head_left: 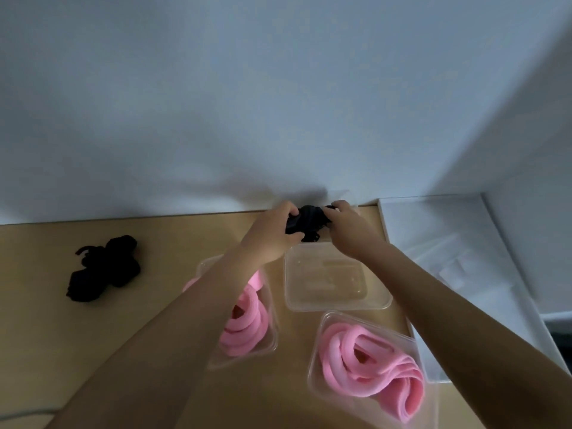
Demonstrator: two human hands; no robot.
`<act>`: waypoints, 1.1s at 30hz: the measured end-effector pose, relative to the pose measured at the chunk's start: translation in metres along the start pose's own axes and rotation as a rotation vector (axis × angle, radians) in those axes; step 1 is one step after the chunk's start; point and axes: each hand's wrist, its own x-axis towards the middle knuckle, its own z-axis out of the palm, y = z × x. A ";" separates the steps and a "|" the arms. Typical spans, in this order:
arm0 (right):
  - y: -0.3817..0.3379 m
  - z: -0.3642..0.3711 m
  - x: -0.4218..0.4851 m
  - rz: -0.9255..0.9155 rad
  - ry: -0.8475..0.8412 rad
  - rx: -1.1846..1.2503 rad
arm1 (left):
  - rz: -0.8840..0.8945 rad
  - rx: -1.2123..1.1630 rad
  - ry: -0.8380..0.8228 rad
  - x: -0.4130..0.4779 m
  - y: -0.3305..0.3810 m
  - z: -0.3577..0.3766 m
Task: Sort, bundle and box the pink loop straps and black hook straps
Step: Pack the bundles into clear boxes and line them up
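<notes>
Loose black straps [103, 269] lie by the left edge of the bench [173, 243]. At the back edge my left hand [274, 232] and right hand [348, 227] both clutch a black bundle [308, 221], just behind the empty box [340, 307]. I judge boxing is in hand; next it must drop into that box.

Dim, flat, bluish light; soft blur throughout; wide-angle bending at the edges; a faint shadow behind the hands [309, 226].

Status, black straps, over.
Grip: left hand, right hand both on black strap bundle, at far rim of empty clear box. Also second black bundle on table, left side. Nothing blocking.
</notes>
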 end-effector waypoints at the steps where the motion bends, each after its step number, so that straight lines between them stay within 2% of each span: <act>1: 0.001 -0.001 0.001 0.023 0.006 0.013 | -0.005 0.000 -0.005 0.000 -0.001 0.001; 8: -0.001 -0.003 0.007 0.181 0.061 0.025 | 0.025 -0.026 0.048 0.004 0.002 0.000; 13: -0.002 0.000 0.005 0.216 0.094 0.068 | 0.053 -0.022 -0.020 0.008 0.004 0.003; 20: 0.010 -0.012 0.006 0.151 0.087 0.147 | 0.087 0.037 -0.135 0.019 0.001 0.010; 26: 0.006 -0.005 -0.004 0.107 0.123 0.209 | 0.061 0.075 -0.081 0.030 -0.002 0.025; 33: -0.003 -0.006 -0.010 0.076 0.122 0.137 | 0.102 0.156 -0.077 0.026 -0.006 0.026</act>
